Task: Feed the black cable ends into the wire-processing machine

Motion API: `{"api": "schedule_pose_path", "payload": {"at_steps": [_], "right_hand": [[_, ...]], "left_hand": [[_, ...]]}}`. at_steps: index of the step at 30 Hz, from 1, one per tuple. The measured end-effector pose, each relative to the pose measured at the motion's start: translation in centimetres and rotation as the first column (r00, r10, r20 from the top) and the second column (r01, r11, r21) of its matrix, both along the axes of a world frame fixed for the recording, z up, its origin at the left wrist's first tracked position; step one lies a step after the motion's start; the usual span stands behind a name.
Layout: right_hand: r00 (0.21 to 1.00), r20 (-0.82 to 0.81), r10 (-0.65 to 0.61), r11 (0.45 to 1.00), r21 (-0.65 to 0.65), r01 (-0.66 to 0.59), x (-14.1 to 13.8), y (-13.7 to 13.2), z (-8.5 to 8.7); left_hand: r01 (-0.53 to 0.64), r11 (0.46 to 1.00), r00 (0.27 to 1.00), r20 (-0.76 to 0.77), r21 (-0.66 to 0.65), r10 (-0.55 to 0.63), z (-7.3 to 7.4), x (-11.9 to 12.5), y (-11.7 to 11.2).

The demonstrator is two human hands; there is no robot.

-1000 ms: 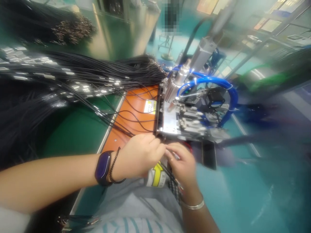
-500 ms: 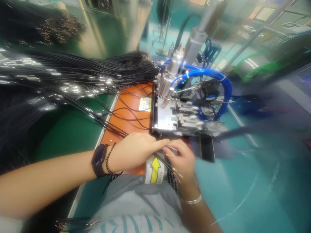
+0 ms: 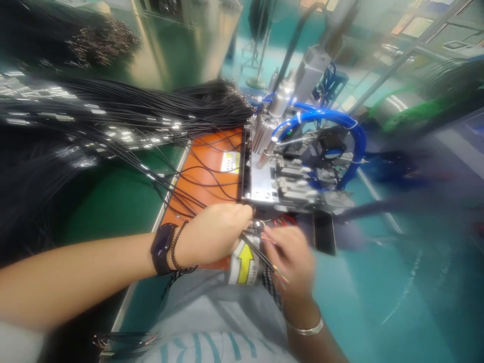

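My left hand [image 3: 217, 229], wearing a dark wristband, is closed around a few black cables [image 3: 260, 250] near their ends. Those ends slant down to the right past the fingers, with bare coloured wires [image 3: 280, 276] fanning out. Close beside it, my right hand [image 3: 289, 254] has its thumb and fingertips pinched on a thin wire end [image 3: 266, 233], partly hidden by the fingers. Below the hands is a grey cylinder with a yellow arrow label [image 3: 245, 264]. An orange machine base [image 3: 212, 174] lies under the cables.
Ahead stands a metal machine [image 3: 264, 181] with clamps, a cylinder and thick blue hoses [image 3: 357, 143]. A large bundle of black cables [image 3: 181, 103] stretches from the left. A dark phone-like slab [image 3: 324, 232] sits to the right of my hands. Cut cable ends [image 3: 121, 340] lie at bottom left.
My left index finger, stretched out before, is now curled in. The right hand has drawn slightly right and down, opening a gap between the hands. The whole view has shifted a little.
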State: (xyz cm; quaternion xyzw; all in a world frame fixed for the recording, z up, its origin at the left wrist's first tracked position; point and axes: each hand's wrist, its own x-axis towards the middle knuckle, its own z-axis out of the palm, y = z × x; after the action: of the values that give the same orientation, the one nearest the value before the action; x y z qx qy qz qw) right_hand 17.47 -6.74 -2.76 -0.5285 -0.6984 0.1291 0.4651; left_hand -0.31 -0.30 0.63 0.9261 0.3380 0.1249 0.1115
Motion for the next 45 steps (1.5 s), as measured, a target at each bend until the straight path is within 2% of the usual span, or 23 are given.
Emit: {"api": "schedule_pose_path", "payload": {"at_steps": [2,4,7,9,13,17,20,22,24,26,30,37,40,43,45], "right_hand": [[0.999,0.027,0.043,0.997,-0.059,-0.041,-0.3,0.0,-0.2],[0.999,-0.019,-0.049,0.987,-0.152,0.045,-0.5,0.2,-0.3],[0.965,-0.134,-0.227,0.959,-0.203,0.198,-0.5,0.4,-0.2],[0.953,-0.163,-0.254,0.953,-0.208,0.218,-0.5,0.4,0.0],[0.971,-0.132,-0.199,0.955,-0.25,0.162,-0.8,0.5,0.1],[0.981,-0.108,-0.163,0.965,-0.223,0.136,-1.2,0.8,0.5],[0.993,-0.094,-0.064,0.966,-0.258,0.038,-1.2,1.2,0.6],[0.975,-0.188,-0.122,0.947,-0.317,0.058,-1.0,1.4,0.5],[0.923,-0.312,-0.227,0.922,-0.373,0.101,-0.8,1.4,0.2],[0.885,-0.387,-0.26,0.91,-0.404,0.09,-0.6,1.4,-0.1],[0.888,-0.411,-0.208,0.904,-0.427,0.014,-0.8,1.4,-0.1],[0.872,-0.411,-0.265,0.891,-0.451,0.058,-1.1,1.7,-0.3],[0.868,-0.423,-0.261,0.875,-0.484,0.027,-0.6,2.0,-0.8],[0.87,-0.438,-0.227,0.833,-0.551,-0.059,0.2,2.2,-1.3],[0.868,-0.453,-0.205,0.805,-0.582,-0.114,0.6,2.1,-1.6]], "left_hand": [[-0.013,1.0,1.0,0.02,0.014,0.012,-0.1,0.0,0.0],[-0.013,1.0,1.0,0.02,0.021,0.012,-0.1,0.0,0.0],[-0.001,1.0,1.0,0.018,0.016,0.001,-0.1,0.1,0.1],[0.002,1.0,1.0,0.021,0.011,-0.002,-0.3,0.2,0.1],[0.003,0.999,1.0,0.012,0.034,-0.003,-0.4,0.1,-0.1],[0.149,0.984,0.984,-0.113,0.098,-0.138,-0.4,-0.1,-0.4],[0.158,0.98,0.979,-0.149,0.122,-0.139,-0.5,-0.1,-0.5],[0.113,0.988,0.99,-0.1,0.103,-0.103,-0.6,0.0,-0.5],[0.066,0.996,0.997,-0.044,0.063,-0.063,-0.8,0.0,-0.4],[0.031,0.999,0.999,-0.006,0.024,-0.031,-0.8,0.1,-0.3],[-0.001,1.0,1.0,-0.017,-0.017,0.001,-0.7,0.1,-0.2],[0.043,0.992,0.998,-0.038,-0.115,-0.048,0.3,0.0,-0.4],[0.072,0.996,0.996,-0.045,-0.047,-0.074,0.2,-0.2,-0.1],[0.088,0.993,0.994,-0.076,0.084,-0.081,-0.4,-0.4,0.5],[0.124,0.984,0.987,-0.121,0.127,-0.109,-0.8,-0.4,0.9]]}}
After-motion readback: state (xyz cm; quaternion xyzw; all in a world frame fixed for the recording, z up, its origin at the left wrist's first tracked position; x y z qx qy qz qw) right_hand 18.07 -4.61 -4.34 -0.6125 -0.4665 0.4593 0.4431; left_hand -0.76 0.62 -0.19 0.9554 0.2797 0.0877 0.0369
